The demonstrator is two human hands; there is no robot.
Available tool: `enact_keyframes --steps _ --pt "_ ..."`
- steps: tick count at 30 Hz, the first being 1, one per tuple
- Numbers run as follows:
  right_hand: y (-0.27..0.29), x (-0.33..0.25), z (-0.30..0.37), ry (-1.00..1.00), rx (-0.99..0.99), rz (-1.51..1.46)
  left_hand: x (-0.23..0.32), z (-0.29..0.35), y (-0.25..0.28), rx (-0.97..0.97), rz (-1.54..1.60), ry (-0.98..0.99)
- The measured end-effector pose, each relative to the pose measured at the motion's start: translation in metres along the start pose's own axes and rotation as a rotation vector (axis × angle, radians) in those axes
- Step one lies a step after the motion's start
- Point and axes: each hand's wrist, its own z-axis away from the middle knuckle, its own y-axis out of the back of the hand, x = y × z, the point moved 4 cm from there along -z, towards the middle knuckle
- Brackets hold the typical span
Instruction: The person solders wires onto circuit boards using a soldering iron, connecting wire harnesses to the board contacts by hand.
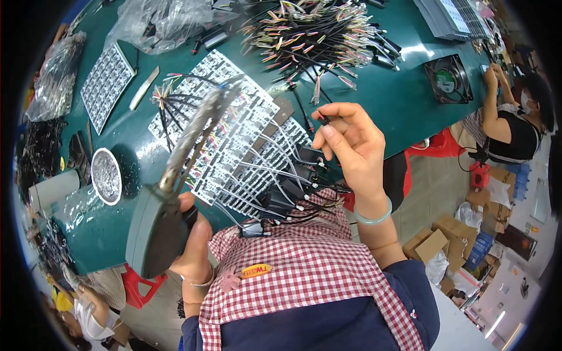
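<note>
My left hand (196,248) grips a grey-green soldering gun (158,234) by its body. Its long metal front reaches up over a stack of white circuit board panels (225,164) and is partly blurred. Black leads (175,111) with bundled ends and grey wires (275,169) lie across these panels. Just right of the stack, my right hand (357,146) is raised, its thumb and fingers pinching a short black wire end (323,120) with a little red showing. Small black box-shaped parts (281,202) hang on the wires at the near edge, against my checked apron.
A heap of black cables with stripped coloured ends (319,38) lies at the back. Around it are a black fan (448,80), a separate board panel (108,86), a round white bowl (106,175) and plastic bags (167,23). Another person (509,120) sits far right, one more lower left.
</note>
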Motion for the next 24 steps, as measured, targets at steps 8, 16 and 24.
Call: enact_keyframes --steps 8,16,24 --pt "-0.039 0.000 0.010 -0.173 -0.137 -0.148 -0.002 -0.019 -0.030 -0.153 -0.200 0.191" --pt "-0.056 -0.001 0.020 -0.248 -0.175 -0.194 -0.014 -0.047 -0.070 -0.277 -0.083 0.220" --pt "-0.061 -0.003 0.021 -0.245 -0.249 -0.164 -0.010 -0.049 -0.069 -0.294 -0.023 0.216"
